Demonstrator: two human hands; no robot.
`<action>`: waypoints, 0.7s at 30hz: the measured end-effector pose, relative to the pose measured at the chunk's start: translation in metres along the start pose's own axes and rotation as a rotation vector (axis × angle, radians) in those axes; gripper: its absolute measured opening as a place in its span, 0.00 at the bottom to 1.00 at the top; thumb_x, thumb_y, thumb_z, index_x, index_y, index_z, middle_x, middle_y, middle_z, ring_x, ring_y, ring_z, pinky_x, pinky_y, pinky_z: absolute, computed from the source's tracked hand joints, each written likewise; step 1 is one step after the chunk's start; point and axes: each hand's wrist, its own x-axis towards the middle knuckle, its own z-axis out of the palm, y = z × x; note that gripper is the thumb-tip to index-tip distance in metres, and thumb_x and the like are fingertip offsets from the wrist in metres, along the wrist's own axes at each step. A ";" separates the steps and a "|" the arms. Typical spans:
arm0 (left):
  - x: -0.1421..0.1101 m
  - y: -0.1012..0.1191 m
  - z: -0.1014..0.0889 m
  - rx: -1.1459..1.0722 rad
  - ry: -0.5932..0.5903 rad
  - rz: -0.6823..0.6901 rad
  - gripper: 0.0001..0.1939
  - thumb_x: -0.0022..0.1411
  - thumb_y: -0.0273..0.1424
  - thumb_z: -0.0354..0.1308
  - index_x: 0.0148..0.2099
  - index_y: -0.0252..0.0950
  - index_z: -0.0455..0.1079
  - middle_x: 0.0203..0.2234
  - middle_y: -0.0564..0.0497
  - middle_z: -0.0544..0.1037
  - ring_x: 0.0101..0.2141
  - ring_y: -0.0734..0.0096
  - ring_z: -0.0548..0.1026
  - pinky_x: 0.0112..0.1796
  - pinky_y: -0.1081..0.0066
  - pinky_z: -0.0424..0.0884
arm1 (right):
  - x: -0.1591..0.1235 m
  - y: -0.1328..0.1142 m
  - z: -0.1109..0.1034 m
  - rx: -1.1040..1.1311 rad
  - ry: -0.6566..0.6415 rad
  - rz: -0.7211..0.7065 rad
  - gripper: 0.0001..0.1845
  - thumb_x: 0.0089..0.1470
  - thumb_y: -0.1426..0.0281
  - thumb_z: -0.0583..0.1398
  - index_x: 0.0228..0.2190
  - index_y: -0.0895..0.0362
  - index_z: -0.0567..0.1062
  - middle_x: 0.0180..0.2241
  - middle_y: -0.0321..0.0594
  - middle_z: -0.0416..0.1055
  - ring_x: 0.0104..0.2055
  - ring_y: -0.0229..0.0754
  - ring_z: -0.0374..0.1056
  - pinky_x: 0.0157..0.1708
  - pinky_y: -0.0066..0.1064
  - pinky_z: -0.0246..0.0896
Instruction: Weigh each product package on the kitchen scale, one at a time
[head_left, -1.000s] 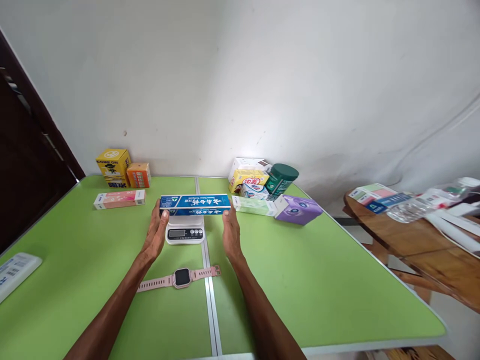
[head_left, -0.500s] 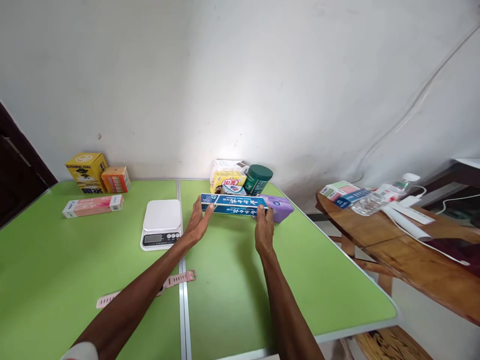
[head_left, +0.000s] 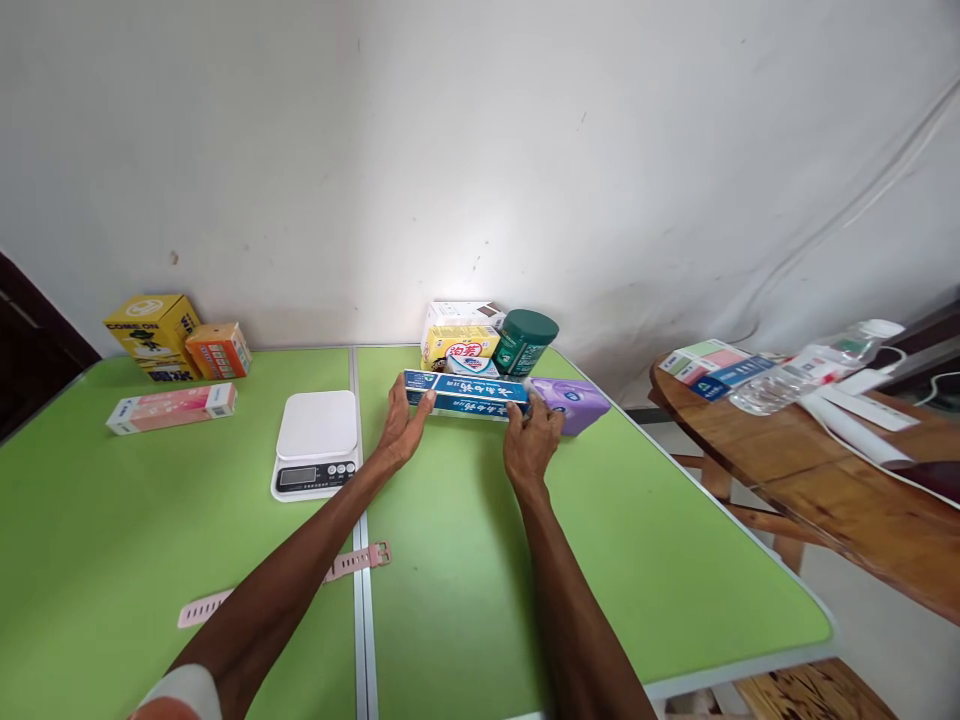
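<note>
A long blue toothpaste box point(head_left: 466, 394) is held by its two ends, low over the green table point(head_left: 450, 560). My left hand point(head_left: 401, 432) presses its left end with thumb and fingers. My right hand point(head_left: 531, 440) grips the right end, next to a purple pack point(head_left: 574, 403). The white kitchen scale point(head_left: 316, 440) stands to the left of my left hand with nothing on its plate. A pink smartwatch point(head_left: 352, 565) lies partly under my left forearm.
Behind the blue box sit a yellow carton point(head_left: 459, 349), a white box and a green-lidded jar point(head_left: 525, 342). At the far left are a yellow box point(head_left: 152, 333), an orange box point(head_left: 218, 350) and a pink box point(head_left: 171, 408). A wooden table point(head_left: 825, 470) with a bottle and packets stands to the right.
Both hands lifted the blue box off the scale and carried it right, to in front of the pile of cartons. The scale's plate is now bare.
</note>
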 end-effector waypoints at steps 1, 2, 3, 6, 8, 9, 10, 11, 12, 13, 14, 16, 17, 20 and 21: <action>0.000 0.001 0.003 -0.003 -0.009 -0.001 0.49 0.75 0.58 0.53 0.84 0.33 0.46 0.83 0.32 0.52 0.82 0.47 0.52 0.79 0.54 0.50 | 0.000 -0.002 0.002 0.018 0.008 -0.006 0.37 0.66 0.46 0.55 0.62 0.59 0.77 0.54 0.60 0.71 0.54 0.63 0.71 0.59 0.60 0.69; 0.000 0.003 0.006 -0.004 -0.021 -0.006 0.50 0.75 0.57 0.53 0.84 0.32 0.45 0.83 0.31 0.51 0.82 0.47 0.50 0.79 0.55 0.50 | -0.001 -0.004 0.005 0.041 0.012 -0.013 0.37 0.66 0.47 0.55 0.64 0.59 0.75 0.55 0.60 0.71 0.53 0.62 0.72 0.59 0.59 0.71; 0.001 0.004 0.009 -0.004 -0.034 -0.011 0.51 0.75 0.57 0.53 0.84 0.31 0.43 0.83 0.31 0.49 0.82 0.48 0.49 0.79 0.56 0.49 | -0.002 -0.007 0.007 0.067 0.012 -0.019 0.38 0.65 0.49 0.56 0.66 0.60 0.73 0.56 0.61 0.71 0.52 0.61 0.74 0.58 0.58 0.72; 0.003 0.010 0.016 -0.004 -0.069 -0.030 0.52 0.75 0.57 0.54 0.85 0.32 0.40 0.84 0.32 0.46 0.83 0.50 0.47 0.79 0.59 0.47 | -0.008 -0.014 0.015 0.124 -0.018 -0.025 0.40 0.63 0.54 0.56 0.68 0.63 0.69 0.59 0.65 0.72 0.54 0.61 0.76 0.60 0.59 0.73; 0.004 0.014 0.018 -0.004 -0.082 -0.045 0.53 0.75 0.56 0.53 0.85 0.29 0.39 0.84 0.31 0.45 0.83 0.50 0.46 0.80 0.59 0.45 | -0.011 -0.015 0.016 0.133 -0.056 -0.017 0.41 0.60 0.55 0.57 0.68 0.65 0.69 0.60 0.67 0.72 0.57 0.63 0.76 0.61 0.60 0.73; 0.004 0.016 0.017 -0.005 -0.087 -0.054 0.53 0.75 0.55 0.53 0.85 0.28 0.39 0.84 0.30 0.45 0.83 0.50 0.46 0.80 0.59 0.45 | -0.012 -0.015 0.015 0.135 -0.076 -0.013 0.42 0.59 0.54 0.57 0.68 0.66 0.69 0.61 0.68 0.71 0.57 0.64 0.77 0.61 0.60 0.73; 0.003 0.018 0.015 -0.008 -0.090 -0.061 0.53 0.75 0.55 0.53 0.85 0.26 0.39 0.84 0.29 0.45 0.83 0.49 0.47 0.80 0.59 0.45 | -0.014 -0.014 0.013 0.136 -0.094 -0.011 0.44 0.58 0.53 0.57 0.68 0.66 0.69 0.61 0.69 0.71 0.57 0.65 0.77 0.61 0.61 0.73; 0.000 0.021 0.013 -0.010 -0.095 -0.064 0.54 0.75 0.56 0.53 0.85 0.26 0.39 0.84 0.29 0.44 0.83 0.48 0.47 0.80 0.59 0.45 | -0.016 -0.013 0.011 0.133 -0.106 -0.012 0.44 0.58 0.52 0.58 0.68 0.67 0.69 0.62 0.70 0.71 0.57 0.65 0.77 0.60 0.62 0.73; -0.003 0.023 0.008 -0.009 -0.102 -0.061 0.55 0.74 0.57 0.53 0.85 0.26 0.40 0.84 0.29 0.44 0.83 0.47 0.47 0.80 0.59 0.44 | -0.019 -0.012 0.008 0.125 -0.109 -0.017 0.45 0.58 0.51 0.58 0.67 0.67 0.69 0.62 0.71 0.71 0.56 0.66 0.77 0.60 0.63 0.73; -0.008 0.025 0.003 -0.006 -0.109 -0.053 0.55 0.74 0.58 0.53 0.85 0.26 0.40 0.84 0.29 0.44 0.83 0.47 0.47 0.80 0.58 0.44 | -0.022 -0.012 0.006 0.117 -0.106 -0.029 0.45 0.58 0.49 0.59 0.67 0.66 0.70 0.61 0.71 0.72 0.56 0.66 0.77 0.60 0.65 0.72; -0.014 0.028 -0.004 0.000 -0.120 -0.040 0.55 0.74 0.59 0.52 0.85 0.27 0.41 0.84 0.30 0.45 0.83 0.47 0.47 0.80 0.57 0.44 | -0.025 -0.014 0.004 0.106 -0.096 -0.047 0.45 0.58 0.48 0.59 0.66 0.66 0.71 0.61 0.71 0.72 0.55 0.67 0.77 0.60 0.66 0.72; -0.030 0.034 -0.022 0.010 -0.141 -0.015 0.56 0.74 0.62 0.49 0.85 0.28 0.42 0.84 0.32 0.46 0.83 0.47 0.46 0.80 0.54 0.45 | -0.035 -0.025 0.004 0.120 -0.087 -0.112 0.45 0.59 0.46 0.60 0.64 0.67 0.73 0.59 0.70 0.73 0.55 0.67 0.77 0.60 0.67 0.72; -0.039 0.037 -0.033 0.014 -0.143 -0.006 0.56 0.74 0.64 0.47 0.86 0.29 0.44 0.84 0.33 0.47 0.83 0.47 0.47 0.80 0.54 0.46 | -0.043 -0.035 0.006 0.150 -0.100 -0.158 0.43 0.60 0.47 0.61 0.63 0.66 0.74 0.58 0.68 0.74 0.55 0.66 0.77 0.59 0.66 0.72; -0.070 0.045 -0.075 0.026 -0.102 -0.029 0.54 0.74 0.67 0.43 0.85 0.34 0.49 0.84 0.39 0.51 0.83 0.49 0.48 0.80 0.53 0.47 | -0.074 -0.084 0.018 0.299 -0.230 -0.292 0.34 0.64 0.50 0.62 0.60 0.60 0.77 0.55 0.59 0.78 0.54 0.61 0.78 0.59 0.62 0.75; -0.081 0.046 -0.092 0.027 -0.068 -0.052 0.52 0.74 0.67 0.43 0.84 0.37 0.53 0.84 0.41 0.52 0.83 0.50 0.49 0.80 0.52 0.47 | -0.088 -0.105 0.024 0.354 -0.301 -0.322 0.30 0.65 0.51 0.62 0.59 0.59 0.78 0.54 0.57 0.79 0.53 0.59 0.79 0.59 0.61 0.75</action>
